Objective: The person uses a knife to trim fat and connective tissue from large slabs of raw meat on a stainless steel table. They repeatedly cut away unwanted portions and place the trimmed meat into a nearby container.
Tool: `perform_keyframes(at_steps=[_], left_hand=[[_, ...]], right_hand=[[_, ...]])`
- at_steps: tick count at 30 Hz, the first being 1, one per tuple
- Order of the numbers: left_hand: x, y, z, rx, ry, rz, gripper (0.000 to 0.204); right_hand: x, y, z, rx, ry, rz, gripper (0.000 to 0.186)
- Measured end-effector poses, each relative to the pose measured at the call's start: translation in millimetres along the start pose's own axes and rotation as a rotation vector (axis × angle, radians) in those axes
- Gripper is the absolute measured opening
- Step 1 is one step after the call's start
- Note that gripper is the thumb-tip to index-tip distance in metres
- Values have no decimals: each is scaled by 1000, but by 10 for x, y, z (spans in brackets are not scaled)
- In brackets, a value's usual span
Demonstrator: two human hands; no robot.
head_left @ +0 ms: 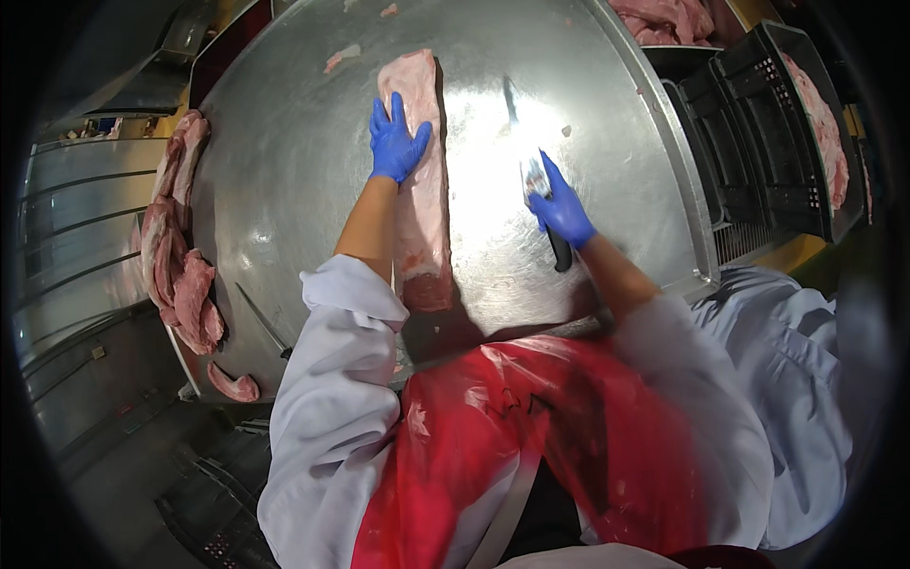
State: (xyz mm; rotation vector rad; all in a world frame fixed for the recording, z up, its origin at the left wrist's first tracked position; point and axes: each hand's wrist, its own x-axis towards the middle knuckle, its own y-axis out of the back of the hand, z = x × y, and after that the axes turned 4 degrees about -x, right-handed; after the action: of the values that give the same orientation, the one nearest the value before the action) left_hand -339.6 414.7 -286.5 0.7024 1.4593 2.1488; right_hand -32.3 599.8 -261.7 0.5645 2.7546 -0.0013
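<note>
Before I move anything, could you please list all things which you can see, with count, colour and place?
metal table: one, silver-grey, centre
long meat slab: one, pale pink, on the table
meat pieces: several, pink-red, table's left edge
small meat strip: one, pink, near left corner
meat scraps: several, pale, mostly far end
black-handled knife: one, right of slab, blade partly lost in glare
second knife: one, dark handle, left of left sleeve
black crates: several, right of table
crate meat: pile, pink, outermost crate
far meat: pile, pink, top right
garment: one, whitish, right; wearer unclear
apron: one, red, worn
sleeves: two, white
left hand: blue-gloved, flat on slab
right hand: blue-gloved, at black-handled knife
</note>
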Motion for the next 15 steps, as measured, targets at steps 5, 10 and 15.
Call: perform_keyframes(at_steps=[5, 10, 15], left_hand=[[90, 429, 841, 41, 352, -366, 130], [284, 647, 100, -673, 530, -449, 89], [-44, 742, -521, -1552, 689, -349, 68]], right_hand=[[607, -40, -14, 34, -128, 202, 79], [672, 18, 102, 161, -200, 117, 80], [577, 52, -200, 47, -190, 136, 79]])
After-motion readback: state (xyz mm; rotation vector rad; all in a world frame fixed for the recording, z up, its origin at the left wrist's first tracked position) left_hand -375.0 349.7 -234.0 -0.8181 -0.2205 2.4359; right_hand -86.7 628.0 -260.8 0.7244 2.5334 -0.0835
